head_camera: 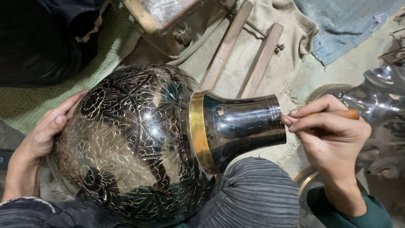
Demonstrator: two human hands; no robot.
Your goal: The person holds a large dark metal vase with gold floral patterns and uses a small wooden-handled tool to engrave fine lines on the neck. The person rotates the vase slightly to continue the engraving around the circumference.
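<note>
Down in the near middle of the scene, a large dark metal vase [135,143] lay on its side across the person's lap, its round engraved body to the left and its plain polished neck [244,126] pointing right, with a brass band [198,131] between the two. The left hand [46,126] was spread flat against the left side of the body, fingers open and pressed to the metal. The right hand [333,135] was pinched around a wooden-handled tool [337,114], fingertips closed on it, just beside the rim of the neck; the working tip was hidden behind the fingers. A ribbed grey knee [253,194] lay under the neck. Farther off, two wooden bars [244,55] lay on beige cloth [278,25], and another shiny metal piece [379,114] sat at the right edge.
</note>
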